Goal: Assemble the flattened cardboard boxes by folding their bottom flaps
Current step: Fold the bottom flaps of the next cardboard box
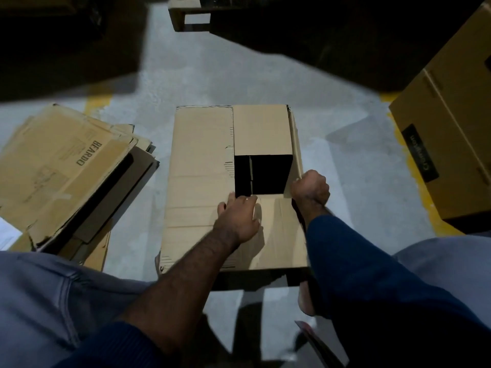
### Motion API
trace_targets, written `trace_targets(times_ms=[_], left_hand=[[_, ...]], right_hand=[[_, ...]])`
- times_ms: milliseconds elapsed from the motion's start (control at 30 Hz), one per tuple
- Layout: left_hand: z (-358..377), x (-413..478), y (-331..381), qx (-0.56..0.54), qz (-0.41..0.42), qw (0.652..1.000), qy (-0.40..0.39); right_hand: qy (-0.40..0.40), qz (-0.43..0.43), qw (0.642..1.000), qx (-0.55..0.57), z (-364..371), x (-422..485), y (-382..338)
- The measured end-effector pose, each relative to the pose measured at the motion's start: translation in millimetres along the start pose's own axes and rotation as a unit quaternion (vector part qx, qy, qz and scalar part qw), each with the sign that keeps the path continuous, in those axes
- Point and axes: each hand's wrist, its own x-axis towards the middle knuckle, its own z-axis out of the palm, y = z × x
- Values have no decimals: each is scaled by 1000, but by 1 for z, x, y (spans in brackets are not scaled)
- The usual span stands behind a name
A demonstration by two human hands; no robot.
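A box is set on the floor in the middle. A stack of flattened boxes is laid to its left, a second box to its right. The left hand is rested on the near flap; the right flap is held by the right hand.

A plain tan cardboard box stands on the floor with its flaps uppermost, the wide left flap folded flat, the far flap and near flap folded in around a dark square gap, the right flap raised, and creased flattened boxes stacked to its left.
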Motion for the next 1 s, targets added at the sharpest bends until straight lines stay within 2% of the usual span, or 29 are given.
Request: trace_targets(times_ms=[167,400,467,567,667,767,900,1000], left_hand=[[1,-4,-1,64,-19,997,-42],[-14,-28,-2,223,-10,969,-110],[-23,-38,0,283,12,953,-108],[-37,-53,3,305,26,950,-68],[-52,-70,5,289,28,957,-7],[-71,-90,6,282,5,958,46],[-91,-119,-7,303,-61,947,85],[-95,-140,-26,291,-102,944,114]], right_hand=[[1,7,1000,9,-1,1,2],[29,-58,998,15,-10,-24,-14],[-4,-92,993,79,-16,-34,-30],[-133,-167,967,138,-28,-46,-57],[-266,-250,925,106,-45,-69,-81],[-348,-288,889,78,-62,-90,-101],[-330,-342,880,11,-86,-119,-115],[-269,-433,844,-169,-97,-150,-114]])
